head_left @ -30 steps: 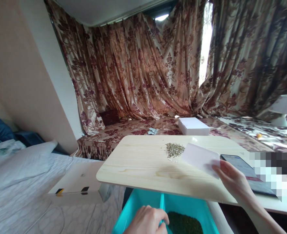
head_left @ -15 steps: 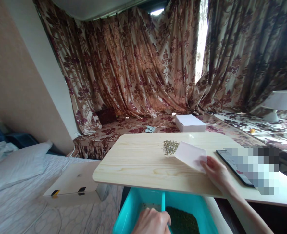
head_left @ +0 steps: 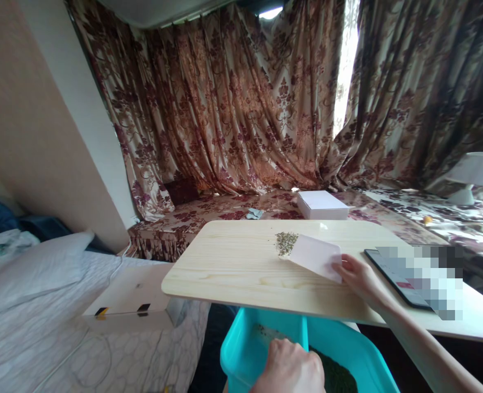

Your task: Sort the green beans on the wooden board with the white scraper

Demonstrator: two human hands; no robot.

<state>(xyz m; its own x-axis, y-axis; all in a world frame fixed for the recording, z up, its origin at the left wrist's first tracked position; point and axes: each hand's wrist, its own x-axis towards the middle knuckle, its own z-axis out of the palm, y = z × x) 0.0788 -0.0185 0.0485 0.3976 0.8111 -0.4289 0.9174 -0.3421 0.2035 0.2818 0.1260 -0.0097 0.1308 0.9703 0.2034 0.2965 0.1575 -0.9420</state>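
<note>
My right hand pinches the near corner of a white card that lies tilted on a pale wooden table top. The card's far edge touches a small heap of greenish dried bits. My left hand is closed over the divider of a turquoise bin held under the table's front edge. Dark green material fills the bin's right half; what the fingers hold is hidden.
A phone lies on the table right of my hand. A white box sits on the patterned bench behind. A white carton rests on the bed at left. A white lamp stands at far right. Heavy curtains fill the back.
My right hand slid the card leftward up against the heap. The bin and my left hand shifted right under the table edge.
</note>
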